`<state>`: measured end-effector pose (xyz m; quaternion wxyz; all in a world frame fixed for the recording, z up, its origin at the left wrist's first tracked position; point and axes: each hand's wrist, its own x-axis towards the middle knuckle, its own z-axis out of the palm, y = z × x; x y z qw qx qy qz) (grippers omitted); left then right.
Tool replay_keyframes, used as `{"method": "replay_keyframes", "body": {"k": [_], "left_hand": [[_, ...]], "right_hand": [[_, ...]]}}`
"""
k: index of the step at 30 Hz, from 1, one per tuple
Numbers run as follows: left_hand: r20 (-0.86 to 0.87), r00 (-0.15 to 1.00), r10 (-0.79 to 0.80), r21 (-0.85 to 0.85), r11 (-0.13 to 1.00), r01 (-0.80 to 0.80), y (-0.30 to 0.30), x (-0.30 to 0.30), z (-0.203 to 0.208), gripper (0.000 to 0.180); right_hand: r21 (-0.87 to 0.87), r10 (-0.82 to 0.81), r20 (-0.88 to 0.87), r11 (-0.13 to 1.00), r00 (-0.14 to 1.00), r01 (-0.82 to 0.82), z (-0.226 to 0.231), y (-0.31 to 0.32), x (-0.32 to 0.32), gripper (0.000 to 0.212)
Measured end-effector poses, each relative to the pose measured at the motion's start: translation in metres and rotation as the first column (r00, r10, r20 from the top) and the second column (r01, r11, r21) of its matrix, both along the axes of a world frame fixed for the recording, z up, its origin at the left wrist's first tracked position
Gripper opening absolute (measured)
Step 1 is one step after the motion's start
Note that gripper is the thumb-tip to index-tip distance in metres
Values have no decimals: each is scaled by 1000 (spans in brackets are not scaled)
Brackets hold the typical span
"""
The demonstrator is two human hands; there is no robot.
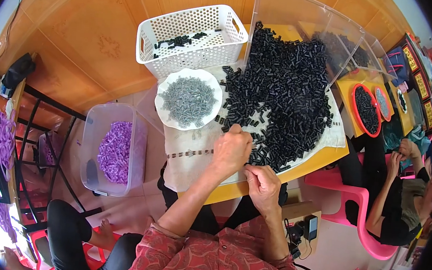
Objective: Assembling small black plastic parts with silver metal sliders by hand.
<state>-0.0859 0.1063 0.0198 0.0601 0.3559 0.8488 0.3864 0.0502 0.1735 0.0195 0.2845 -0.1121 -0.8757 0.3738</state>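
Note:
My left hand (233, 149) is closed at the near left edge of a big heap of small black plastic pieces (288, 90), its fingertips pinched together. Close beside it, at the table's front edge, my right hand (263, 185) is closed too, thumb against the fingers. A dark speck shows by the right fingertips, too small to name. What either hand holds is hidden. Left of the heap, a white scalloped bowl (162, 113) is filled with small clear plastic pieces (187, 100). Both rest on a pale cloth (184, 167) over the yellow table.
Behind the bowl stands a white perforated basket (192, 54) with some black pieces inside. A clear plastic bin (290, 7) lies tipped behind the heap. On the floor at left, a tub (139, 153) holds purple pieces. Another person (402, 200) sits at right near red-rimmed trays (364, 132).

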Motion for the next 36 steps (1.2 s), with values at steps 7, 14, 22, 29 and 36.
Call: {"method": "replay_keyframes", "body": {"k": [7, 14, 22, 29, 36], "left_hand": [[-93, 996, 14, -193, 981, -31, 13, 3, -1, 11], [-115, 992, 57, -1, 998, -57, 0, 7, -2, 9], [759, 649, -55, 388, 839, -382, -53, 32, 1, 11], [809, 577, -111, 419, 797, -435, -71, 49, -3, 14], [800, 591, -102, 408, 814, -413, -85, 64, -12, 14]], "right_hand": [[-24, -24, -9, 999, 1000, 24, 0, 3, 1, 13], [-41, -53, 2, 998, 999, 53, 0, 6, 2, 14], [-56, -131, 11, 990, 991, 132, 2, 17, -6, 16], [343, -226, 88, 921, 970, 183, 8, 33, -48, 22], [390, -193, 263, 917, 945, 79, 8, 39, -68, 25]]}}
